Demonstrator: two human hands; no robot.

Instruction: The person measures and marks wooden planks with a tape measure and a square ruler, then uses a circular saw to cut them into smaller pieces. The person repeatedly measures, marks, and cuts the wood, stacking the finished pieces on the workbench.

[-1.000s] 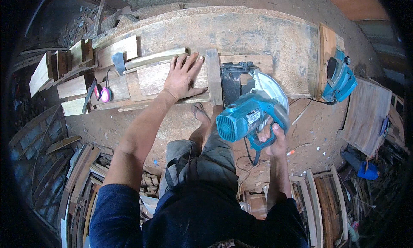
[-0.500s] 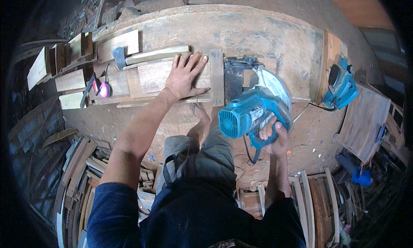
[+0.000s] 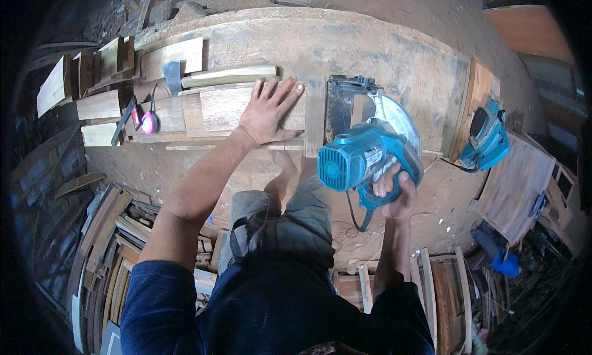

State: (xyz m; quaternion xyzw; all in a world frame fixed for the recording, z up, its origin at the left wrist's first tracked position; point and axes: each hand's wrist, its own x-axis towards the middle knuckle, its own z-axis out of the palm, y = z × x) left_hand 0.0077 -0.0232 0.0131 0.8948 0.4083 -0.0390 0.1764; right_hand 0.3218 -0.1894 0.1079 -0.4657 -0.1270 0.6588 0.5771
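My left hand (image 3: pixel 269 113) lies flat with fingers spread on a pale wooden board (image 3: pixel 219 111). Its fingertips are near a narrow wood strip (image 3: pixel 314 118) set crosswise over the board's right end. Wrapped round the rear handle of a teal circular saw (image 3: pixel 354 155) is my right hand (image 3: pixel 394 191). The saw's dark base plate (image 3: pixel 338 111) lies just right of the strip, apparently alongside its edge. The blade is hidden by the guard and housing. Beyond the board rests an axe (image 3: pixel 228 76) with a wooden handle.
Left on the workbench (image 3: pixel 296 40) are a pink tape measure (image 3: pixel 149 122), a dark square-like tool (image 3: pixel 125 121) and several wood pieces (image 3: pixel 98 105). A teal power planer (image 3: pixel 485 136) sits at the right end. Stacked timber (image 3: pixel 102 250) stands nearby; the saw's cord (image 3: pixel 353 213) hangs down.
The saw has slid slightly away from me along the strip, my right hand with it. My left hand stays pressed on the board. The whole view has shifted a little.
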